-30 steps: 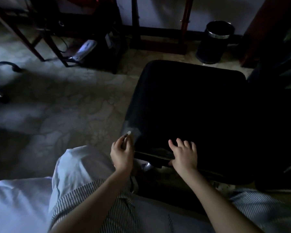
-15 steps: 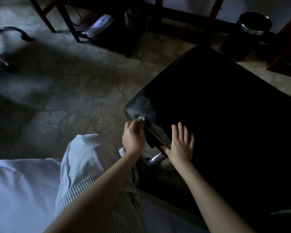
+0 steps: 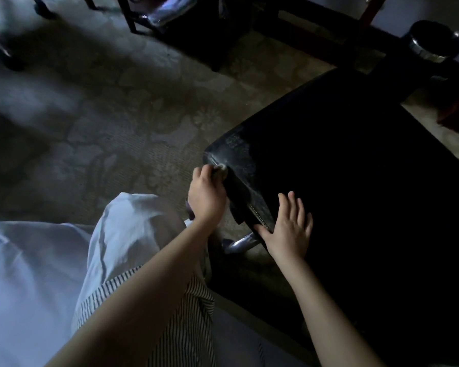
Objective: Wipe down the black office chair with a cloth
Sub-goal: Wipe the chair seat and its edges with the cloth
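two bare hands work at the near-left corner of the black office chair [image 3: 355,181], whose dark seat fills the right half of the frame, tilted so that one corner points toward the centre. the left hand [image 3: 206,198], just left of centre, is curled closed around a small pale cloth [image 3: 220,168]; only a light wad of it shows at the fingertips, pressed against the seat's edge right at that corner, where the surface looks dusty and streaked grey. the right hand [image 3: 289,229], a little lower and to the right, lies flat and open on the seat with fingers spread, thumb hooked over the stitched edge, holding nothing. below it a chrome tube [image 3: 243,242] of the frame catches the light. both forearms run up from the bottom edge. lower left of the frame is taken by a pale trouser knee [image 3: 133,234] and a striped garment [image 3: 175,327]. a patterned carpet [image 3: 104,128] covers the floor across the middle and left. at the upper right stands a dark round bin [image 3: 432,43] with a shiny rim, close to the chair's far corner. dark furniture legs [image 3: 127,14] cross the top of the frame, too dim to make out further.
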Available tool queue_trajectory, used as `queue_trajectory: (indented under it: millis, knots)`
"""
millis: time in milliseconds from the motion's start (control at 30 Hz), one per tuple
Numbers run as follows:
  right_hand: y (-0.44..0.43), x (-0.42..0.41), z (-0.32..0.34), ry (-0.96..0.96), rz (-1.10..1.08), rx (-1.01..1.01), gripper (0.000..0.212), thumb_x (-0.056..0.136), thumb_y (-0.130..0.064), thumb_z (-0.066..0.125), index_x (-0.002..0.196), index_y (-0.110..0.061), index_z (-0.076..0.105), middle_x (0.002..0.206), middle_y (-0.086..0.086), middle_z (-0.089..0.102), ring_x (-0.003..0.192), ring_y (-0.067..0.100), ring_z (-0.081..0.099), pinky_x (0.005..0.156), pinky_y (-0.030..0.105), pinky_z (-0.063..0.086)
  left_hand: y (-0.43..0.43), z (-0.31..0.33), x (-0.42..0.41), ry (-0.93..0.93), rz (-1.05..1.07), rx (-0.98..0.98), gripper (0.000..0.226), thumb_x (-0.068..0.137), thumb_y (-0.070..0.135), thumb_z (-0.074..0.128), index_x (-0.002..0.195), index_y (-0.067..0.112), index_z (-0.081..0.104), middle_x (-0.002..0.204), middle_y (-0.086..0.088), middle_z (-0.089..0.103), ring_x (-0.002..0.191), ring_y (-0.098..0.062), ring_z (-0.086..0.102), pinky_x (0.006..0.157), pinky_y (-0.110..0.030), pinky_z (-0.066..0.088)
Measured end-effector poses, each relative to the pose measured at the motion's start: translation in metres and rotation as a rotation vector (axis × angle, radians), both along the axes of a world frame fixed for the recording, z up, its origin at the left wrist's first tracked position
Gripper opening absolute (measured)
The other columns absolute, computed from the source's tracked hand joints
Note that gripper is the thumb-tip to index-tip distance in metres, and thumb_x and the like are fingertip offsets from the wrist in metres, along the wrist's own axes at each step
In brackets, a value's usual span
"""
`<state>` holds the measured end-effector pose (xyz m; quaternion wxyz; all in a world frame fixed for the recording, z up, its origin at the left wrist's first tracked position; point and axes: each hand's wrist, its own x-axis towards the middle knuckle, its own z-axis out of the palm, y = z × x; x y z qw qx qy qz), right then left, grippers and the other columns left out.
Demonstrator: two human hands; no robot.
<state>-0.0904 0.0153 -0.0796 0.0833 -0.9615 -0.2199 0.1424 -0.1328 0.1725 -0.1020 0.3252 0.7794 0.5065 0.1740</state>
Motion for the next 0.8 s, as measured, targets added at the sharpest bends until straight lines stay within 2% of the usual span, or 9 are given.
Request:
queue_trajectory:
  millis: [67, 167, 300, 400, 433, 533, 600, 700, 800]
  knots:
    - [0.002, 0.000, -0.002, -0.002, -0.008, -0.008, 0.088, 0.079, -0.043, 0.069, 0.149, -0.019, 0.021, 0.158, 0.002, 0.011, 0.146, 0.020, 0.006, 0.114, 0.043, 0.004, -0.012, 0.002, 0.000, -0.068, -0.019, -0.015, 0.020, 0.092, 0.029, 0.056, 0.101, 0.012, 0.062, 0.100, -0.004, 0.058, 0.084, -0.022, 0.058, 0.065, -0.025, 0.035]
    - [0.004, -0.002, -0.003, -0.052, -0.037, 0.040, 0.088, 0.070, -0.035, 0.079, 0.144, -0.013, 0.035, 0.154, 0.008, 0.026, 0.143, 0.026, 0.020, 0.112, 0.048, 0.013, -0.042, 0.004, -0.012, -0.166, -0.205, 0.040, 0.016, 0.089, 0.026, 0.062, 0.096, 0.012, 0.067, 0.092, -0.004, 0.061, 0.077, -0.023, 0.061, 0.062, -0.029, 0.046]
    - [0.003, 0.001, -0.004, -0.034, -0.001, -0.019, 0.086, 0.074, -0.033, 0.074, 0.145, -0.016, 0.029, 0.156, 0.006, 0.021, 0.144, 0.024, 0.016, 0.112, 0.046, 0.011, -0.070, 0.004, -0.021, -0.168, -0.447, 0.082, 0.010, 0.084, 0.026, 0.065, 0.090, 0.018, 0.066, 0.083, 0.001, 0.059, 0.068, -0.018, 0.060, 0.052, -0.031, 0.050]
    - [0.001, 0.004, -0.006, -0.124, 0.007, 0.022, 0.085, 0.060, -0.041, 0.081, 0.132, -0.008, 0.050, 0.142, 0.015, 0.045, 0.130, 0.034, 0.042, 0.101, 0.053, 0.032, -0.059, 0.014, -0.011, -0.204, -0.347, 0.076, 0.012, 0.087, 0.026, 0.064, 0.090, 0.015, 0.064, 0.086, 0.000, 0.057, 0.071, -0.019, 0.059, 0.056, -0.031, 0.047]
    - [0.001, 0.004, -0.005, -0.143, 0.007, 0.037, 0.086, 0.060, -0.045, 0.080, 0.131, -0.008, 0.051, 0.141, 0.016, 0.046, 0.129, 0.035, 0.043, 0.100, 0.053, 0.033, -0.049, 0.018, -0.005, -0.216, -0.257, 0.066, 0.014, 0.088, 0.027, 0.063, 0.093, 0.014, 0.064, 0.089, -0.002, 0.057, 0.075, -0.019, 0.059, 0.059, -0.029, 0.045]
    - [-0.001, 0.007, -0.003, -0.037, 0.041, -0.004, 0.090, 0.071, -0.048, 0.073, 0.144, -0.017, 0.031, 0.155, 0.006, 0.022, 0.142, 0.025, 0.019, 0.110, 0.046, 0.015, -0.010, 0.019, 0.012, -0.186, 0.007, -0.021, 0.023, 0.092, 0.032, 0.056, 0.107, 0.016, 0.063, 0.105, -0.002, 0.056, 0.086, -0.016, 0.057, 0.067, -0.023, 0.035]
    - [-0.003, 0.008, -0.004, -0.040, 0.054, 0.003, 0.092, 0.074, -0.051, 0.070, 0.147, -0.020, 0.023, 0.157, 0.002, 0.014, 0.144, 0.021, 0.011, 0.111, 0.042, 0.009, 0.005, 0.012, 0.020, -0.150, 0.074, -0.079, 0.027, 0.094, 0.037, 0.051, 0.112, 0.020, 0.061, 0.111, -0.001, 0.054, 0.090, -0.017, 0.058, 0.069, -0.021, 0.034]
    - [-0.003, 0.006, -0.006, -0.042, 0.056, 0.018, 0.093, 0.071, -0.050, 0.073, 0.146, -0.019, 0.028, 0.156, 0.003, 0.018, 0.143, 0.023, 0.015, 0.110, 0.043, 0.011, 0.001, 0.006, 0.023, -0.101, 0.015, -0.014, 0.027, 0.094, 0.034, 0.051, 0.113, 0.020, 0.064, 0.108, -0.005, 0.057, 0.087, -0.024, 0.061, 0.068, -0.025, 0.038]
    - [-0.002, 0.005, -0.015, -0.131, 0.030, 0.078, 0.090, 0.055, -0.038, 0.085, 0.133, -0.010, 0.049, 0.143, 0.014, 0.043, 0.131, 0.033, 0.041, 0.102, 0.052, 0.029, -0.033, 0.005, 0.015, -0.088, -0.197, 0.200, 0.019, 0.089, 0.028, 0.057, 0.101, 0.018, 0.069, 0.089, -0.007, 0.062, 0.073, -0.027, 0.062, 0.058, -0.027, 0.043]
